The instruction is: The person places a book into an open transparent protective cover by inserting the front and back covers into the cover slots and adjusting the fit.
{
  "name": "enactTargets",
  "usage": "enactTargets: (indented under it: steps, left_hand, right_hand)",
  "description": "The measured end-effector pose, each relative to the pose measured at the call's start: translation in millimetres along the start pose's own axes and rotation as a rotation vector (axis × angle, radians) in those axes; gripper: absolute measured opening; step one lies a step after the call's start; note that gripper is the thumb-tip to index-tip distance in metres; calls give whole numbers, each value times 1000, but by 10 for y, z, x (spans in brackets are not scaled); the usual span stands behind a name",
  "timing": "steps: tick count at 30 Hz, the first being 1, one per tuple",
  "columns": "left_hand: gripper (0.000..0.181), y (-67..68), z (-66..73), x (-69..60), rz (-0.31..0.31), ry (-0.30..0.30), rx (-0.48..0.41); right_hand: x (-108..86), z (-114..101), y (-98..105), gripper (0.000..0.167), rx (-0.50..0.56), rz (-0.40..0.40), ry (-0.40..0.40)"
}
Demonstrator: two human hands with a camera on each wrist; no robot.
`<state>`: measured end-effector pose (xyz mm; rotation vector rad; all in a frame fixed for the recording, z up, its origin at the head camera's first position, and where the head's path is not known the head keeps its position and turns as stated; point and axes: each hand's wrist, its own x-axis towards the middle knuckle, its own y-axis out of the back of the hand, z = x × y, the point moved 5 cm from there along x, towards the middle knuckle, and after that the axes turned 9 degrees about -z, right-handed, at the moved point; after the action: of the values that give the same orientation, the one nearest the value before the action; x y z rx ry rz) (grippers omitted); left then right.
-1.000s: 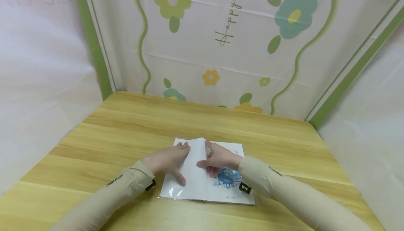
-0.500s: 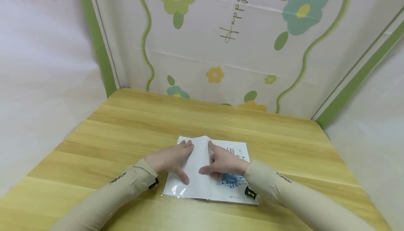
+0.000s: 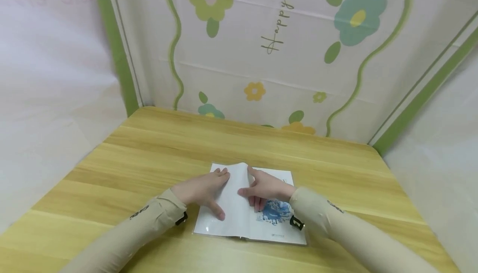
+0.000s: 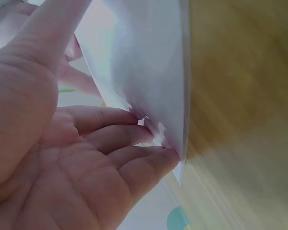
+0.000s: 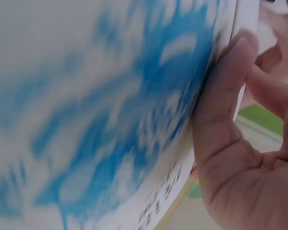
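On the table lies a white book (image 3: 276, 235) with a blue print on its right side, partly hidden by my right hand. A white sheet (image 3: 235, 219) covers its left side, with clear glossy plastic along the edge. My left hand (image 3: 203, 188) rests on this sheet, its fingers stretched out and the thumb spread. At the raised middle ridge is my right hand (image 3: 265, 188), with the thumb on the white side and bent fingers on the printed side. In the right wrist view, a bent finger (image 5: 225, 91) presses against the printed side and seems to pinch the ridge.
The wooden table (image 3: 179, 140) extends around the book on all sides. A white cloth with printed flowers (image 3: 231, 69) hangs behind it, and pale cloth walls (image 3: 56, 78) stand to the left and right.
Both hands stay on the book. My right thumb and bent fingers shift slightly over the ridge. Small shifts of the whole scene come from the head camera.
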<state>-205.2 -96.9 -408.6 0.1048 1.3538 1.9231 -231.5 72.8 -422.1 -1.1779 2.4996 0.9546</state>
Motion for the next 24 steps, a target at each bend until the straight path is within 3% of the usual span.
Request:
enactTargets:
  steps: [6,18,24]
  left_hand:
    - [121,2,-16,5,0,8,2]
    - [122,-17,-55,-4,-7,52,18]
    - [121,-18,-41,-16,-20,73,25]
  right_hand:
    - [115,1,60,85,52,-27,38]
    - [180,-36,6,95,44,1,11]
    - [184,-57,-15,99,-45,68,-55]
